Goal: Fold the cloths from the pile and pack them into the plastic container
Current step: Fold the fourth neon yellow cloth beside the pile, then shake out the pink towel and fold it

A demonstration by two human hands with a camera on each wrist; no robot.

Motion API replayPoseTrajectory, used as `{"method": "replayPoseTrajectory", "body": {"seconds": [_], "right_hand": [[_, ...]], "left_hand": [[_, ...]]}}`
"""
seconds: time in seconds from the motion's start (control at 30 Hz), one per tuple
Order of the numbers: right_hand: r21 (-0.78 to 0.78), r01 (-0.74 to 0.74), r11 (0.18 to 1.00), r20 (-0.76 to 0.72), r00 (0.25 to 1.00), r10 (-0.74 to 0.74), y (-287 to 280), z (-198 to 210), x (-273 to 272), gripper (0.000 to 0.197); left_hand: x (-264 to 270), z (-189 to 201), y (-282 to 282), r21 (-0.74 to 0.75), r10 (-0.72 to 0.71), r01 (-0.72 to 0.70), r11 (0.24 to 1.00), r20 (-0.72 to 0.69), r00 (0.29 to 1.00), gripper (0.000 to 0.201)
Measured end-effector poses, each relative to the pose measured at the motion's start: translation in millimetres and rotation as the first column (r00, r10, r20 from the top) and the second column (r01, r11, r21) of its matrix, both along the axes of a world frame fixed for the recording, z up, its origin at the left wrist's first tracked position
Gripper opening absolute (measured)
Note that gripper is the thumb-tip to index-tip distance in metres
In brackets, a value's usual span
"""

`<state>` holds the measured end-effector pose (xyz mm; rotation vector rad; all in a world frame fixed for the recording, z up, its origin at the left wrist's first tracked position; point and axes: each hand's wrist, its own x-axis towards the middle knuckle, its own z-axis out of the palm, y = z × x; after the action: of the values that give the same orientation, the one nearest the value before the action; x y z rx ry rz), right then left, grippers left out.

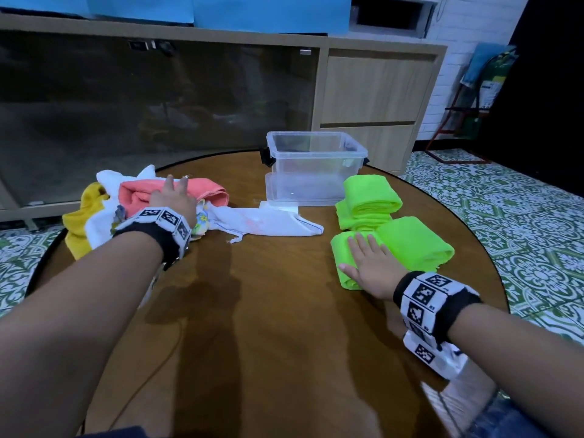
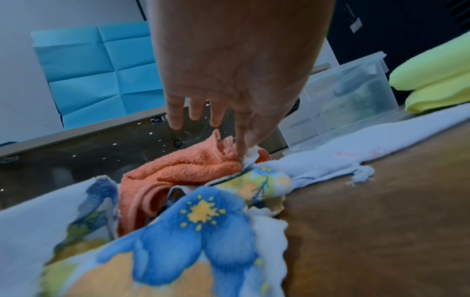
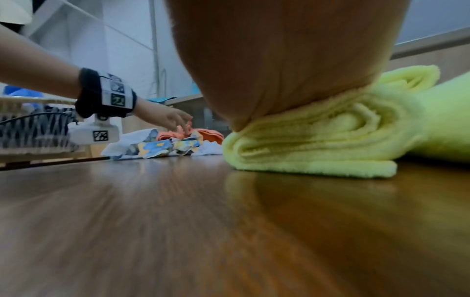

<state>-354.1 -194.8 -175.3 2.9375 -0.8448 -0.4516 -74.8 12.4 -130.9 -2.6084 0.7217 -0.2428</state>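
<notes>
Left hand (image 1: 172, 197): positioned over the pile of cloths (image 1: 126, 210) at the far left of the surface (image 1: 252, 311). Three fingers are extended and spread. In the left wrist view the thumb and forefinger pinch a small white tuft of the white cloth (image 2: 330, 152) at the edge of the coral towel (image 2: 183, 166).

Right hand (image 1: 368, 267): released, fingers straight and together, palm pressed flat on the nearest folded green cloth (image 1: 344, 248) at the near right. In the right wrist view the heel of the hand dents the layered edge of this cloth.

Materials and shapes:
- Coral towel: thick looped terry, loosely bunched on top of the pile.
- White cloth: thin, frayed hem, blue stitched edge, spread rightward toward the plastic container (image 1: 316, 169).
- Floral cloth (image 2: 193, 231): blue and yellow print, crumpled.
- Yellow cloth (image 1: 77, 226): at the pile's left edge.
- Green cloths: three plush folded bundles, stacked edges rounded, near right of the container.
- Plastic container: clear, rectangular, lidless, dark side clips, at the far centre.
- Surface: round, glossy brown wood grain.
</notes>
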Motion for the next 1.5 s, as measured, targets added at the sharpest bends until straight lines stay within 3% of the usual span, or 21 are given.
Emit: {"method": "replayPoseTrajectory", "body": {"seconds": [0.17,0.37,0.5,0.6,0.8,0.9,1.07,1.2,1.27,1.33,1.4,1.5], "right_hand": [[0.052,0.03,0.998,0.022,0.999,-0.031,-12.2,3.6,7.6,0.067],[-0.054,-0.034,0.998,0.033,0.999,0.035,-1.7,7.7,6.3,0.073],[-0.042,-0.08,0.996,-0.039,0.996,0.079,0.8,2.7,7.0,0.079],[-0.009,-0.069,0.998,-0.036,0.997,0.069,-7.4,2.3,11.2,0.068],[-0.011,-0.062,0.998,-0.047,0.997,0.061,-16.2,2.6,17.9,0.067],[-0.012,-0.061,0.998,-0.071,0.996,0.06,-14.9,5.7,20.0,0.067],[-0.084,-0.022,0.996,-0.162,0.987,0.008,-1.2,26.6,33.4,0.064],[-0.118,-0.151,0.981,0.184,0.968,0.171,34.4,64.7,67.0,0.033],[-0.012,-0.217,0.976,0.378,0.903,0.206,59.6,79.7,87.9,0.033],[0.105,-0.283,0.953,0.514,0.836,0.191,85.8,88.3,106.3,0.038],[0.212,-0.335,0.918,0.615,0.776,0.141,105.9,90.3,117.8,0.04],[0.344,-0.365,0.865,0.73,0.683,-0.002,112.4,88.2,121.8,0.034]], "left_hand": [[-1.4,-5.8,-2.7,0.068,0.039,-0.038,0.997,-0.007,0.999,0.047],[11.0,-5.7,13.7,-0.044,0.065,-0.068,0.997,-0.06,0.996,0.049],[21.5,-1.9,20.4,-0.058,0.003,-0.008,0.998,-0.089,0.996,0.049],[20.2,-4.7,21.6,-0.041,-0.061,0.057,0.998,-0.099,0.993,0.046],[13.7,-7.1,16.5,-0.031,-0.052,0.049,0.998,-0.1,0.994,0.057],[8.4,-5.2,22.3,-0.172,-0.074,0.058,0.983,-0.086,0.994,0.044],[-11.3,20.7,28.2,-0.523,-0.198,0.097,0.847,-0.14,0.97,0.022],[-33.5,35.5,28.8,-0.768,-0.287,0.022,0.64,-0.212,0.934,0.029],[-46.9,39.4,24.0,-0.847,-0.417,-0.038,0.53,-0.299,0.858,0.026],[-63.4,43.4,18.6,-0.882,-0.579,-0.17,0.439,-0.422,0.698,0.017],[-70.4,45.9,15.5,-0.881,-0.68,-0.275,0.386,-0.473,0.56,0.022],[-65.8,48.5,17.0,-0.876,-0.722,-0.339,0.344,-0.478,0.501,0.023]]}}
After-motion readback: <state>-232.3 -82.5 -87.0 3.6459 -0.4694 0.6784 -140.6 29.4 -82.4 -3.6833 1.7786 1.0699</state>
